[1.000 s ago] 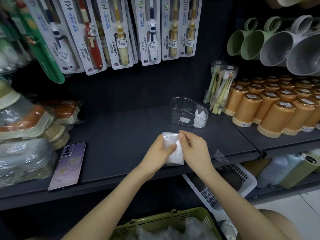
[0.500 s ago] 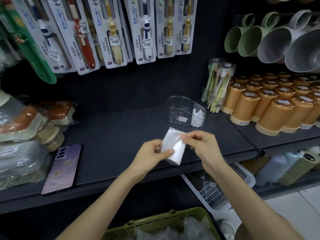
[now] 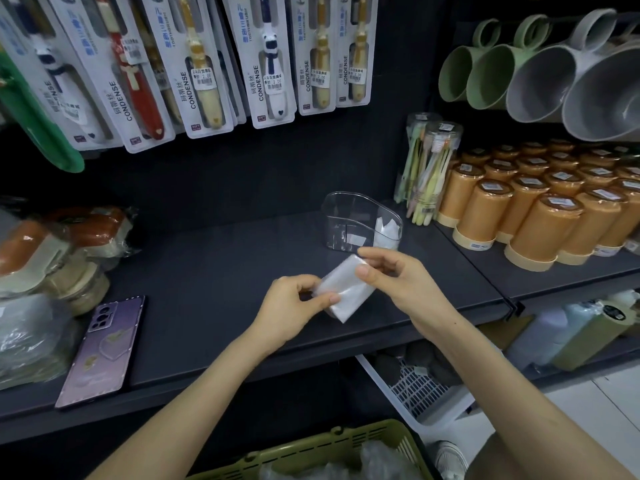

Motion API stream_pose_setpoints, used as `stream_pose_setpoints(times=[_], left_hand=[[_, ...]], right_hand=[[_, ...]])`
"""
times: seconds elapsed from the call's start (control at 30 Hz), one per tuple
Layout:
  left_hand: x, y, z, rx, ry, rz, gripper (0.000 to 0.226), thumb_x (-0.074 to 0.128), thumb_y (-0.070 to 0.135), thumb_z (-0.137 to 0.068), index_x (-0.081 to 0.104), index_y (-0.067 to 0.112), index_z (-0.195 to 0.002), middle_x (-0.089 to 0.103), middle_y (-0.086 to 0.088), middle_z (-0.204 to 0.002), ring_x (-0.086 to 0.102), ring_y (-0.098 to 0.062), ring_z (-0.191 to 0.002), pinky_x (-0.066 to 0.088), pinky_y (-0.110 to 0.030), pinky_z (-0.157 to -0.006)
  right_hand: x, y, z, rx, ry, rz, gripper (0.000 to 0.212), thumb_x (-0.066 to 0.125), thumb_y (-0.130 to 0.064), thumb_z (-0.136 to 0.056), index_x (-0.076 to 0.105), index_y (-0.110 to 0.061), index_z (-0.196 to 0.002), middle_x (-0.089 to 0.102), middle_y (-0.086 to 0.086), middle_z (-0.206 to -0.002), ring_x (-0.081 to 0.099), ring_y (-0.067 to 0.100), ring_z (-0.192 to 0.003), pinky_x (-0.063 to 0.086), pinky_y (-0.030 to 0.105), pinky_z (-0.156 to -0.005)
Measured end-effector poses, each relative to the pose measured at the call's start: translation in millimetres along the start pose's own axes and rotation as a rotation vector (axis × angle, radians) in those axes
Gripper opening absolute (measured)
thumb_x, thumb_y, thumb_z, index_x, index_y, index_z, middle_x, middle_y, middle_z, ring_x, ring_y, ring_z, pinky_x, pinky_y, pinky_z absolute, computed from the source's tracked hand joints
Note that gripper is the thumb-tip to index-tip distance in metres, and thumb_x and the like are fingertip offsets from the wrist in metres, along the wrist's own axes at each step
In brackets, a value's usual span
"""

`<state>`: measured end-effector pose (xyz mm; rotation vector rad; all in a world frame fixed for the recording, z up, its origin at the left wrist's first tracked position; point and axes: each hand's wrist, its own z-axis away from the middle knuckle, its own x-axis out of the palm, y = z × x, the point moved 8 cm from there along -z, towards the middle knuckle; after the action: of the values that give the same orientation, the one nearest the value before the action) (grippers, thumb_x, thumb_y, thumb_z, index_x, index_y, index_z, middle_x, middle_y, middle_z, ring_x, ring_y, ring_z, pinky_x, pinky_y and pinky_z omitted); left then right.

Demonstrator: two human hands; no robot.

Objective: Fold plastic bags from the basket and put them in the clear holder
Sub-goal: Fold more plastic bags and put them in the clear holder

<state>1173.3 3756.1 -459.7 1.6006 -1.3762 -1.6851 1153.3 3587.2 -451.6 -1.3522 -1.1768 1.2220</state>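
While pinching the plastic bag (image 3: 346, 292) between left hand (image 3: 294, 303) and right hand (image 3: 398, 278) just above the shelf (image 3: 207, 271), near the clear holder (image 3: 346, 220): looks about folded, not yet dropped in beside folded bags (image 3: 386, 232) already inside, then back to the green basket (image 3: 311, 448) for more.

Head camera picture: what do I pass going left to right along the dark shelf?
Wrapped packages → purple phone → left hand → folded plastic bag → right hand → toothbrush tubes → orange cups.
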Motion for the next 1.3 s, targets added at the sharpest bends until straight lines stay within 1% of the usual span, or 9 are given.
stream_pose_setpoints(times=[0.17,0.3,0.37,0.47,0.6,0.77,0.87,1.03,1.3], left_hand=[[6,1,-19,-0.002,0.008,0.007,0.016,0.075,0.019,-0.082,0.068,0.02,-0.068,0.068,0.008,-0.067,0.06,0.002,-0.065,0.043,-0.01,-0.065],[14,2,-40,0.011,-0.057,0.027,0.012,0.076,0.023,-0.08,0.068,0.031,-0.082,0.07,0.014,-0.085,0.064,0.002,-0.085,0.046,-0.01,-0.079],[1,-2,-57,0.018,0.069,0.007,0.017,0.075,0.025,-0.081,0.067,0.03,-0.095,0.066,0.01,-0.102,0.062,-0.005,-0.098,0.045,-0.01,-0.085],[-14,-15,-94,-0.073,0.229,-0.081,0.044,0.069,0.036,-0.086,0.06,0.013,-0.123,0.057,0.0,-0.12,0.056,-0.016,-0.113,0.044,-0.021,-0.094],[-3,-27,-137,-0.307,0.124,0.09,0.081,0.064,0.049,-0.086,0.03,0.01,-0.149,0.039,-0.008,-0.149,0.04,-0.019,-0.135,0.033,-0.027,-0.107],[16,-34,-153,-0.376,0.013,0.304,0.049,0.07,0.021,-0.087,0.046,0.016,-0.129,0.058,0.009,-0.118,0.054,-0.007,-0.11,0.043,-0.017,-0.081],[16,-44,-152,-0.351,0.009,0.348,0.072,0.074,0.02,-0.083,0.038,0.015,-0.145,0.048,0.0,-0.14,0.05,-0.009,-0.119,0.042,-0.026,-0.09],[8,-51,-138,-0.262,0.006,0.406,0.079,0.075,0.008,-0.078,0.036,0.013,-0.146,0.049,-0.003,-0.142,0.054,-0.013,-0.119,0.045,-0.024,-0.097],[-5,-57,-101,-0.182,0.032,0.445,0.085,0.077,0.007,-0.068,0.04,0.017,-0.144,0.053,0.002,-0.138,0.056,-0.012,-0.122,0.048,-0.022,-0.095]], right_hand=[[-22,4,-3,-0.004,0.075,0.081,0.004,0.075,-0.016,-0.082,0.073,-0.014,-0.084,0.071,0.001,-0.082,0.062,0.009,-0.078,0.049,0.021,-0.077],[-44,1,-13,-0.052,0.17,0.16,0.006,0.074,-0.012,-0.082,0.073,-0.014,-0.077,0.07,0.008,-0.082,0.059,0.01,-0.075,0.047,0.018,-0.072],[-60,-2,-18,-0.078,0.222,0.204,0.01,0.075,-0.011,-0.081,0.071,-0.017,-0.074,0.068,0.004,-0.082,0.058,0.011,-0.076,0.046,0.017,-0.072],[-81,-1,-28,-0.095,0.241,0.268,0.015,0.075,-0.011,-0.081,0.07,-0.022,-0.071,0.066,-0.001,-0.084,0.057,0.01,-0.077,0.045,0.016,-0.072],[-96,7,-45,-0.055,0.229,0.291,0.012,0.076,-0.01,-0.08,0.071,-0.018,-0.072,0.066,0.004,-0.085,0.054,0.004,-0.07,0.042,0.01,-0.067],[-103,16,-75,0.068,0.19,0.234,0.007,0.076,-0.011,-0.08,0.073,-0.013,-0.075,0.069,0.002,-0.081,0.057,0.007,-0.073,0.044,0.011,-0.066],[-102,21,-92,0.144,0.156,0.272,0.004,0.076,-0.012,-0.081,0.073,-0.009,-0.079,0.068,0.0,-0.081,0.057,0.006,-0.078,0.043,0.014,-0.071],[-100,28,-112,0.177,0.172,0.471,0.015,0.075,-0.015,-0.08,0.069,-0.017,-0.066,0.063,-0.009,-0.073,0.057,0.012,-0.081,0.045,0.029,-0.075],[-70,11,-92,-0.122,0.421,1.069,0.006,0.067,-0.02,-0.077,0.071,-0.017,-0.079,0.064,0.001,-0.098,0.054,0.029,-0.098,0.035,0.036,-0.082]])
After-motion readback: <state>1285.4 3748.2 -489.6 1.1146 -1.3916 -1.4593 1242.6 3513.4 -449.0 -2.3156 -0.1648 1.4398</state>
